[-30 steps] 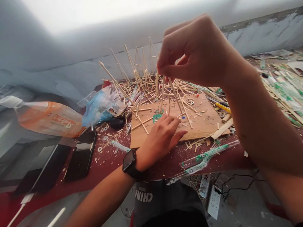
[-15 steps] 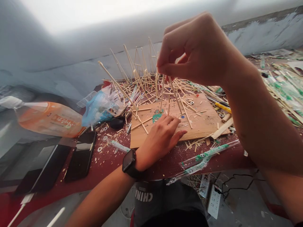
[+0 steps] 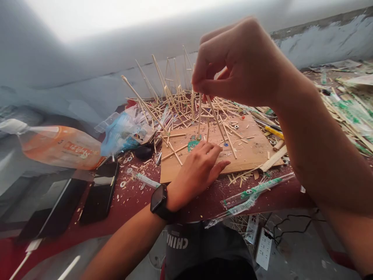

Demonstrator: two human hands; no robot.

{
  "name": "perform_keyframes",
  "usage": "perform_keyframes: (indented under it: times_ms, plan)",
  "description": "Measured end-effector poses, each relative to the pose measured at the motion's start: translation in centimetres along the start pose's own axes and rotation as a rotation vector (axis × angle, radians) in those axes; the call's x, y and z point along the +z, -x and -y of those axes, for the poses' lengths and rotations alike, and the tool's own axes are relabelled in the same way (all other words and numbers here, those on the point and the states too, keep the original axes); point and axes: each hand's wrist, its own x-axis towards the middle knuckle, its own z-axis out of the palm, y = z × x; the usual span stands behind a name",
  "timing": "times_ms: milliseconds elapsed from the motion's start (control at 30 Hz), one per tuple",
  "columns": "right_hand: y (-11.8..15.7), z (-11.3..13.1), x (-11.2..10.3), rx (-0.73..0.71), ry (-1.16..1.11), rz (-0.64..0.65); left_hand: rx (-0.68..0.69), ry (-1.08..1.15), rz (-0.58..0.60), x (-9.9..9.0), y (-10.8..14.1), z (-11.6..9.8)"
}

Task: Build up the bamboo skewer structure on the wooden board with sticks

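On our left lie one orange plastic bottle [image 3: 62, 149] and two black phones [image 3: 100, 192]. Our left hand [image 3: 198, 171] presses flat, fingers together, on the single plywood board [image 3: 247, 149]. Our right hand [image 3: 237, 64] pinches the tops of two thin wooden sticks [image 3: 214, 116] standing on it; a loosened pinch could topple them.

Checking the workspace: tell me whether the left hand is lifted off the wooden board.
No, the left hand rests flat on the wooden board.

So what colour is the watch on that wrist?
Black, on the watch, seen best in the head view.
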Motion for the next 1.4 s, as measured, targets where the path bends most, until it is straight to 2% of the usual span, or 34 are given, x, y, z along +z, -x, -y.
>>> perform_keyframes:
  times_ms: [567, 667, 833, 900, 967, 1067, 1400]
  plan:
    - [-0.1, -0.2, 0.2, 0.003, 0.006, 0.000, -0.011, -0.010, -0.015, -0.1, 0.0, -0.1]
    - [-0.1, -0.4, 0.3, 0.001, -0.011, -0.013, -0.030, -0.018, -0.140, -0.3, 0.1, -0.1]
    - [-0.2, -0.5, 0.5, -0.003, -0.027, -0.024, -0.163, -0.014, -0.500, -0.8, 0.0, 0.9]
    - [-0.2, -0.3, 0.5, -0.012, -0.034, -0.031, -0.225, 0.016, -0.597, -0.8, -0.3, 1.4]
    - [-0.2, -0.1, 0.5, -0.011, -0.041, -0.034, -0.267, 0.075, -0.627, -0.7, -0.5, 1.7]
    - [-0.2, 0.0, 0.5, -0.006, -0.019, -0.031, -0.286, 0.134, -0.605, -0.2, -1.0, 1.8]
    - [0.0, 0.4, 0.4, -0.019, 0.001, -0.025, -0.295, 0.177, -0.634, 0.3, -1.8, 1.9]
